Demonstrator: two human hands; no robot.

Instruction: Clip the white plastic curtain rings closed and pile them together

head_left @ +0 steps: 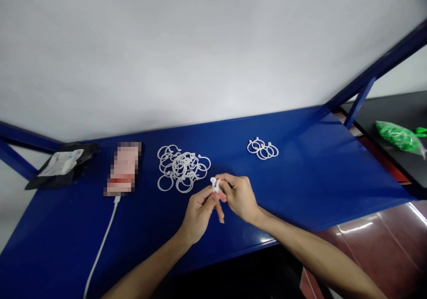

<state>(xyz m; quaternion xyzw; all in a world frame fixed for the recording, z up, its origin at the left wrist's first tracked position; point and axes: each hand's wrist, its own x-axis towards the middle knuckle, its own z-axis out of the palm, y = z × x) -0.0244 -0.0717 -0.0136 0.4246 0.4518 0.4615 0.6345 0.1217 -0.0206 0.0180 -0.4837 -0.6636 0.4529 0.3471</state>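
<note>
while your left hand [196, 212] and right hand [240, 196] seemingly work a pinched white piece [214, 186], ring pile [182, 166] at ten o'clock, the next move likely needs steadiness.

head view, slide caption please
Left hand and right hand hold a white ring above a blue table, near a large ring pile and a smaller pile.

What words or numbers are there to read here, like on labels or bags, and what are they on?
None can be read for sure.
White label on the black bag: has print, too small and blurred to read.
Phone: covered in blurry squares, so nothing can be read.
Pile of white rings: no words that I can see.
</note>
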